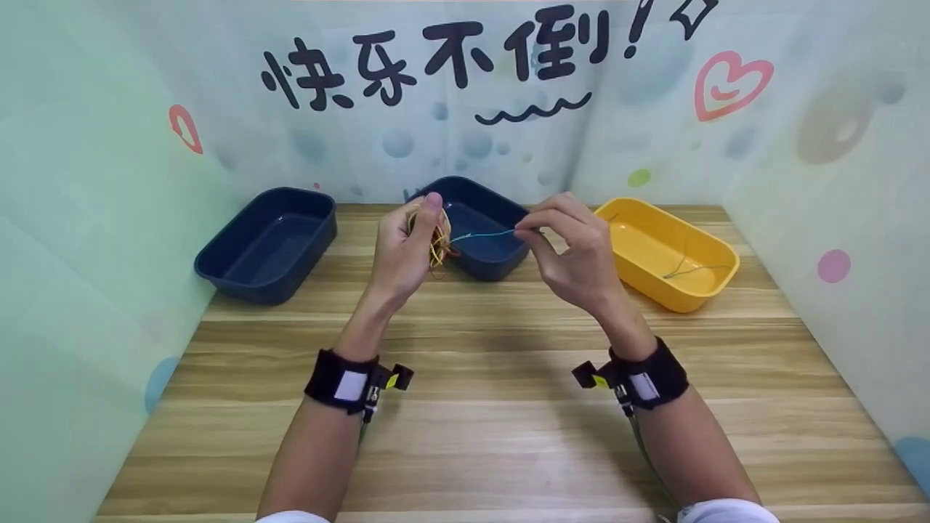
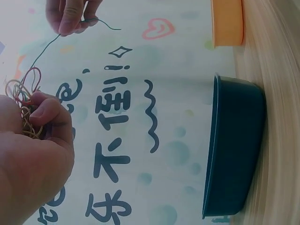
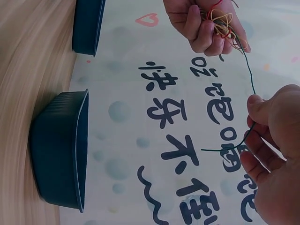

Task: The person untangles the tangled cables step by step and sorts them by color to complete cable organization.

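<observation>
My left hand (image 1: 403,250) grips a tangled bundle of thin wires (image 1: 439,243), mostly yellow with some red and orange. From the bundle a single blue-green wire (image 1: 483,234) runs across to my right hand (image 1: 577,250), which pinches it between thumb and fingertips. In the right wrist view the free end of the green wire (image 3: 220,150) sticks out past the pinching fingers. The left wrist view shows loops of the wire bundle (image 2: 28,89) poking out of the curled left fingers. Both hands are held up above the table, in front of the middle bin.
A dark blue bin (image 1: 269,272) stands at the left and another dark blue bin (image 1: 487,269) at the back middle. The yellow bin (image 1: 654,280) at the right has thin wire pieces (image 1: 679,273) in it. Printed curtain walls enclose the wooden table (image 1: 472,407).
</observation>
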### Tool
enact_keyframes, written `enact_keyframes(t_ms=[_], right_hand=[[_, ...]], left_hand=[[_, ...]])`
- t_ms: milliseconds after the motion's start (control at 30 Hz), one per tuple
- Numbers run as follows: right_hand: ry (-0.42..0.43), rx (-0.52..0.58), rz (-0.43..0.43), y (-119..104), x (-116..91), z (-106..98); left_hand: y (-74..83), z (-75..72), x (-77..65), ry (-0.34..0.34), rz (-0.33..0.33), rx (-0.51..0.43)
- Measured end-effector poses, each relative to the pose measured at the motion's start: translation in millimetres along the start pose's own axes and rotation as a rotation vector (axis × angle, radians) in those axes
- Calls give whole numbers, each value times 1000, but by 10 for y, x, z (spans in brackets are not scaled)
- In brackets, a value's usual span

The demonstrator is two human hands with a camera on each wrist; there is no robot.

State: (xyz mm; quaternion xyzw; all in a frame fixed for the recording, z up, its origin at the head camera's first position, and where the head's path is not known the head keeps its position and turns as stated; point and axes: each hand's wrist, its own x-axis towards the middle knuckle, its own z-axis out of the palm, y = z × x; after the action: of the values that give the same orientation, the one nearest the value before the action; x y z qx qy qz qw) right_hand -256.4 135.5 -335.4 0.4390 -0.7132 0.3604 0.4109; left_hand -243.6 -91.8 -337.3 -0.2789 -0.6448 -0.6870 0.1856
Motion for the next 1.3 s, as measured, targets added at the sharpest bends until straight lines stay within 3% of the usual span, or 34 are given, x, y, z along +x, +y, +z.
enact_keyframes(t_ms=[167,500,767,833,1100,1300], right_hand=[[-10,-19,-4,3,5,-26],[20,-28,-17,14,26,-68],[-65,6,-14,-13,23,-86],[-85,6,-11,-19,28,-94],[-49,-81,37,58,22,-263],[-40,-68,112,140,-5,-380]], left_hand=[[1,-15,-10,59,33,65],[-2,-45,-13,150,101,110],[5,-18,4,393,141,188],[2,-23,7,426,157,213],[13,-160,11,437,188,230],[25,-249,1,444,146,252]])
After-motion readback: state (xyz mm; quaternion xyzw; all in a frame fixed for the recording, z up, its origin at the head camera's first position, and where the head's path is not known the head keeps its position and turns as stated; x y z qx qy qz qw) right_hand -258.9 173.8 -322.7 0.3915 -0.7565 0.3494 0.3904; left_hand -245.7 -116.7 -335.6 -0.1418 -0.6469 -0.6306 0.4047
